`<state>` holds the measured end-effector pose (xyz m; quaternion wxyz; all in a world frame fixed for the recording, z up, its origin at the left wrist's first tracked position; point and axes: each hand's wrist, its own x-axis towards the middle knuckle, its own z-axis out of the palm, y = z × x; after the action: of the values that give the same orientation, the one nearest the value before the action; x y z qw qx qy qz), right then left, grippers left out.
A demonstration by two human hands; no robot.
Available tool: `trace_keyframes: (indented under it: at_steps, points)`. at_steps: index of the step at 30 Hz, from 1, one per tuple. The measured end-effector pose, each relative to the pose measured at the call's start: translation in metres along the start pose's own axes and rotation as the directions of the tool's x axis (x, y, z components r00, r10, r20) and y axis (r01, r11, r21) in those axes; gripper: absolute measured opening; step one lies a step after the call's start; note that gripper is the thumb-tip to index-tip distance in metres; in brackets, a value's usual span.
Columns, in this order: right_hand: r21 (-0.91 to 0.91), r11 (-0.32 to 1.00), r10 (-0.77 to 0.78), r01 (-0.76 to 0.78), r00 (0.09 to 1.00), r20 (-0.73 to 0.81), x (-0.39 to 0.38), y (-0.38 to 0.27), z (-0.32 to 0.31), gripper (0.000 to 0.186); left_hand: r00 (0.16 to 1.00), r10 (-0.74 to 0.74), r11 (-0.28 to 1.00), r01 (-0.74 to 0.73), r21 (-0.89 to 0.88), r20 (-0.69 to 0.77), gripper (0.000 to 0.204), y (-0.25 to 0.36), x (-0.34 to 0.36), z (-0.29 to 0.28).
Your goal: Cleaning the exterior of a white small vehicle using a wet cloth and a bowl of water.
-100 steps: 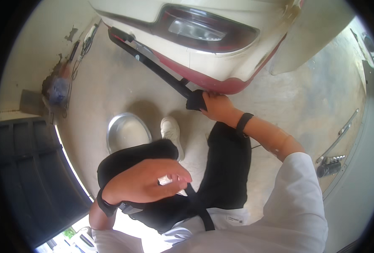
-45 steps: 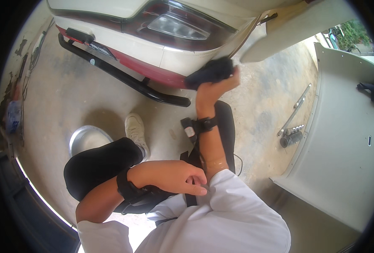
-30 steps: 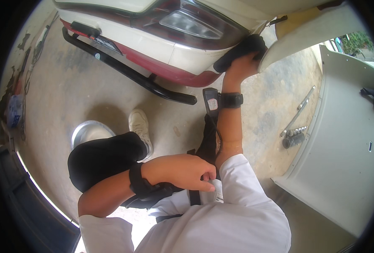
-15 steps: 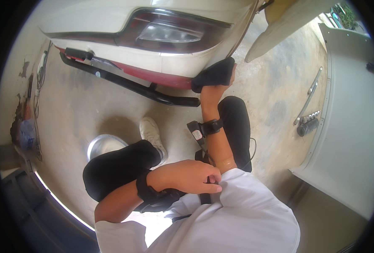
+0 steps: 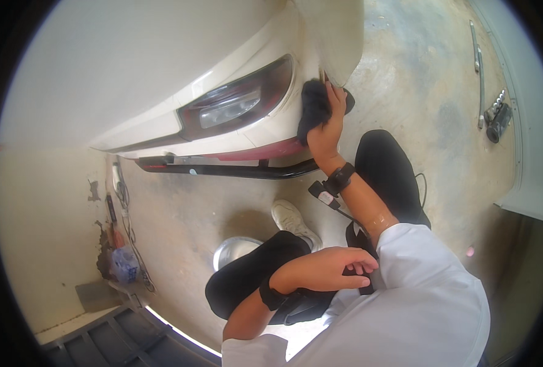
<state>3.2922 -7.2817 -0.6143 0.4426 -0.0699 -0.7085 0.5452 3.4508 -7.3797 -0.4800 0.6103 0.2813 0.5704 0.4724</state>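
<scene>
My right hand [image 5: 330,131] grips a black cloth [image 5: 313,109] and presses it on the white bumper corner [image 5: 283,131] of a car, beside its lamp [image 5: 234,104]. Part of the cloth sticks out past my fingers. Across my lap lies my left hand [image 5: 320,269], its fingers loosely bent and apart from the thumb, near a black strap at my waist. I see nothing held in it. Each wrist wears a black band; a small black box [image 5: 323,194] with a cable hangs by the right one.
Below the bumper runs a black tubular bar [image 5: 241,172]. A metal basin [image 5: 231,249] stands behind my left knee. Metal rods [image 5: 480,79] and a dark cylinder [image 5: 499,125] lie on the floor at right, near a white panel [image 5: 537,153]. Cables and a blue-white bag [image 5: 124,264] sit by the left wall.
The view has turned, so the car now slants and my body sits further right. My right hand has moved the cloth up around the bumper corner. My left hand stays on my lap.
</scene>
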Motion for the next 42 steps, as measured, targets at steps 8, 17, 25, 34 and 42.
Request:
trace_keyframes:
  at_steps: [8, 17, 25, 34, 42]
  points:
    - [0.106, 0.953, 0.289, -0.283, 0.957, -0.041, 0.019, -0.068, 0.022, 0.047, 0.997, -0.067, 0.998, 0.067, 0.011, 0.03, 0.032, 0.001, 0.003, 0.012]
    - [-0.023, 0.999, 0.038, -0.033, 0.97, 0.241, -0.051, -0.027, -0.004, 0.083, 0.997, 0.01, 0.992, -0.02, 0.124, 0.08, 0.031, 0.024, 0.008, 0.014]
    - [0.142, 0.989, -0.041, 0.029, 0.996, 0.081, 0.001, -0.05, 0.021, 0.072, 0.996, 0.029, 1.0, -0.029, 0.004, -0.088, 0.025, 0.022, 0.006, 0.001]
    - [0.189, 0.978, -0.066, 0.089, 0.99, -0.123, 0.028, -0.092, 0.039, 0.054, 0.964, 0.241, 0.947, -0.259, -0.189, -0.114, 0.025, 0.017, -0.008, 0.005]
    - [-0.017, 0.915, -0.401, 0.404, 0.901, -0.164, 0.04, -0.114, 0.048, 0.048, 0.927, 0.334, 0.853, -0.375, -0.363, -0.172, 0.019, 0.022, -0.022, 0.011]
